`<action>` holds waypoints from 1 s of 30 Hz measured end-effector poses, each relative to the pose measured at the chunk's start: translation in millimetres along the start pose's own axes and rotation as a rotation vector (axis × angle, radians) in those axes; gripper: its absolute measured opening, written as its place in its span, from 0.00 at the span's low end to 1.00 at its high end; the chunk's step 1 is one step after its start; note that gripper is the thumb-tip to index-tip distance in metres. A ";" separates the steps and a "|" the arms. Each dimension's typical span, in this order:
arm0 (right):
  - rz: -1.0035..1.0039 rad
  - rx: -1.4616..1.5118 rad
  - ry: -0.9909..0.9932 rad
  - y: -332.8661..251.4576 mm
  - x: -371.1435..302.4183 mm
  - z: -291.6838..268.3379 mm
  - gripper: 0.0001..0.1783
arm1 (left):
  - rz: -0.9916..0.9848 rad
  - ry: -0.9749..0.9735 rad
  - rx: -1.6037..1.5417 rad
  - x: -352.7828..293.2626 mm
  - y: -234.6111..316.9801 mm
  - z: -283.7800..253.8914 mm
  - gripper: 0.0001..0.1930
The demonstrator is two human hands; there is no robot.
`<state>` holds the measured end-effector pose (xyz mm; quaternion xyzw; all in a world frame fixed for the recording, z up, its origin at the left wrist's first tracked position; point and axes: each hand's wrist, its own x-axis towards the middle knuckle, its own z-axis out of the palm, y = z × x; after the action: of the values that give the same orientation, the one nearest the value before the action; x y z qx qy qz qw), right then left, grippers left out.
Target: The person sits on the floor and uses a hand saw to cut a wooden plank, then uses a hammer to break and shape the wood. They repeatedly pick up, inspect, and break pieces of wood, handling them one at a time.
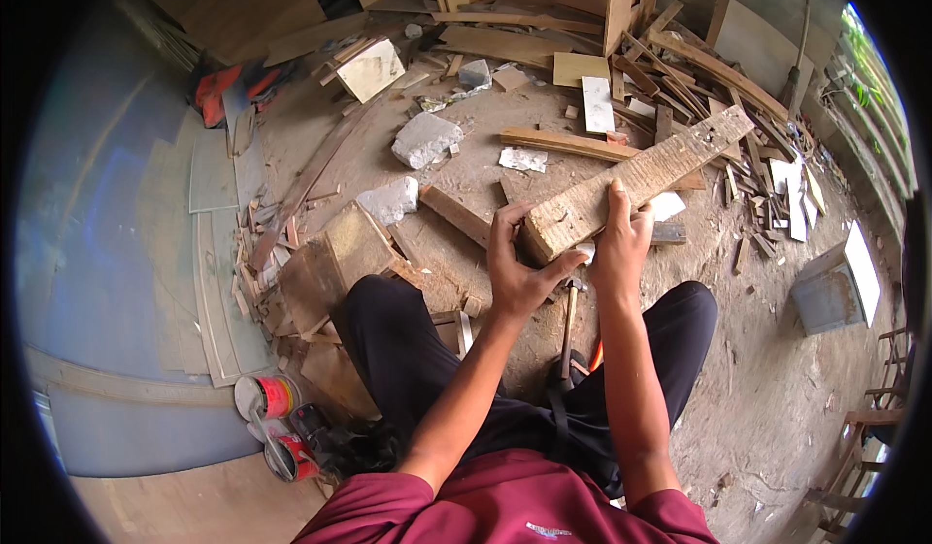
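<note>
The dusty floor (738,389) spreads under everything, with a large blue-grey panel (107,253) taking up the left side. A heap of wood scraps (680,88) lies toward the far right, boards crossing one another at many angles. Above the floor, in front of the knees, the wooden beam (650,175) is held up in both hands, tilted so its far end points up and to the right. Off to the right stands a grey bin (825,296), well apart from the hands; a pale lump of concrete (427,139) sits on the floor beyond them. Between the knees is a hammer (570,321), and two red cans (267,395) are low on the left. The left hand (519,267) grips the beam's near end — thumb along its lower edge — while the right hand (618,243) clasps it farther along, thumb on the rough upper face. Small dark holes (714,138) mark the far end.
</note>
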<state>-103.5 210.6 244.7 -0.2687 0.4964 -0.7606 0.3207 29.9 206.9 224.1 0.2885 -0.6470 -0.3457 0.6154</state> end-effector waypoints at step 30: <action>0.008 -0.132 0.005 -22.5 -26.3 46.1 0.20 | -0.047 0.129 -0.100 20.6 15.7 -10.0 0.46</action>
<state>-57.9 210.3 279.9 -0.2853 0.5473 -0.7257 0.3039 39.0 198.8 249.0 0.2942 -0.5810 -0.3723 0.6613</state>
